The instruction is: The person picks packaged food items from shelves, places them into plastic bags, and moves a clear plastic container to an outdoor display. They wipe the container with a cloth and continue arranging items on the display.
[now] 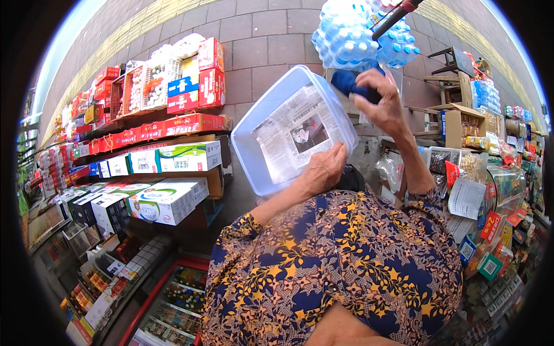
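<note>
A clear bluish plastic box (247,123) is tilted in front of my body, its open side towards me. A printed newspaper sheet (277,138) with a picture lies inside against the bottom. My left hand (325,166) grips the box at its near right side, fingers curled over the wall and partly covering the newspaper. My right hand (378,97) is raised just beyond the box's right side. It holds a bunched dark blue cloth (346,82), which looks slightly blurred and hangs apart from the newspaper.
Wrapped packs of water bottles (346,39) stand ahead on the paving (285,47). To the left are stacked milk cartons (169,201), red gift boxes (212,86) and egg crates (156,82). A dark pole (396,19) juts in above. Goods and printed papers (466,199) crowd the right.
</note>
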Demonstrator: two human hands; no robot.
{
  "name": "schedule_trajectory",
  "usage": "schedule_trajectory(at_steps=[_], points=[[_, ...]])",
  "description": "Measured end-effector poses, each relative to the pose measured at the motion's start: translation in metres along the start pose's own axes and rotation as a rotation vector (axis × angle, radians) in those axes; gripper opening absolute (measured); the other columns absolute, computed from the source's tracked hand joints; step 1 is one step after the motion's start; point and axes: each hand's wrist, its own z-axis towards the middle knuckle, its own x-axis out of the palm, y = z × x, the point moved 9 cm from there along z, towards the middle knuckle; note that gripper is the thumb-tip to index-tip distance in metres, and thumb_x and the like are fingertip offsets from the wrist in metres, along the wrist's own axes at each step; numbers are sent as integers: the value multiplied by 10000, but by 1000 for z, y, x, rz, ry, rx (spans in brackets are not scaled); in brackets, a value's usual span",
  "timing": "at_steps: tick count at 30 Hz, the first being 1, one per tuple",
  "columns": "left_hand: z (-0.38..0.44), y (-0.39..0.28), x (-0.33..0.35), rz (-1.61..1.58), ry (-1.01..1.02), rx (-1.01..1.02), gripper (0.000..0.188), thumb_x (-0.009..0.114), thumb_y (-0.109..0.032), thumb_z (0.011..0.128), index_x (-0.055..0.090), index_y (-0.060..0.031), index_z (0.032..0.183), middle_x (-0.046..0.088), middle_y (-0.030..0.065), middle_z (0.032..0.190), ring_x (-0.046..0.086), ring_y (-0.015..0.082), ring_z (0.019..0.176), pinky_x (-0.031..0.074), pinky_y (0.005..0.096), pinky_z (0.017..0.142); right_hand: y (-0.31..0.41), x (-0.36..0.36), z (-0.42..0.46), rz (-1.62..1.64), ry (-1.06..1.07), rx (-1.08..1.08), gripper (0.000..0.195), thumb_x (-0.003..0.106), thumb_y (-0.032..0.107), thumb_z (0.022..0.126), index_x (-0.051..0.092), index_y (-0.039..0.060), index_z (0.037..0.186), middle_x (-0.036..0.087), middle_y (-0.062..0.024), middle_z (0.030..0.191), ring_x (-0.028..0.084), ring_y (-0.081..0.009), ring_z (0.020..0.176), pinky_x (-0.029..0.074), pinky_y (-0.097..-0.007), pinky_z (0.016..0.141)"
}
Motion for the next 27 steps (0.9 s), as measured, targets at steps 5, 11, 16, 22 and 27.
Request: schedule_trajectory(at_steps=[5, 11, 16, 22, 27], points=[[-2, 2, 4, -30, 43, 16, 146, 521, 30, 779, 447, 51, 903, 508, 197, 835, 589, 373, 626, 486, 432, 520, -14, 43, -31, 313, 212, 193, 178, 695, 120, 821, 619, 6, 933, 550, -72, 1086, 521, -168, 1024, 427, -276, 869], [-7, 4, 13, -39, 106, 33, 165, 529, 29, 765, 438, 46, 901, 506, 197, 827, 588, 374, 636, 484, 428, 525, -45, 48, -41, 260, 64, 283, 253, 693, 142, 789, 542, 15, 948, 539, -52, 951, 518, -157, 896, 437, -277, 816], [-11, 4, 24, -47, 159, 60, 160, 517, 27, 773, 433, 51, 908, 500, 193, 817, 578, 366, 613, 482, 417, 503, -71, 54, -28, 130, 63, 378, 313, 668, 228, 764, 510, 3, 912, 513, -64, 840, 473, -153, 751, 432, -300, 688], [-15, -2, 32, -50, 228, 106, 183, 493, 31, 786, 445, 76, 957, 492, 184, 827, 563, 331, 572, 478, 388, 473, -95, 60, 17, 32, 22, 293, 297, 644, 216, 737, 488, -17, 837, 493, -104, 778, 465, -186, 715, 430, -321, 654], [-19, -5, 42, -43, 300, 149, 220, 475, 12, 816, 438, 105, 1012, 488, 176, 859, 559, 273, 562, 470, 349, 456, -118, 69, 39, 66, 99, 315, 287, 626, 271, 787, 541, 4, 849, 536, -82, 806, 497, -161, 772, 431, -301, 715]])
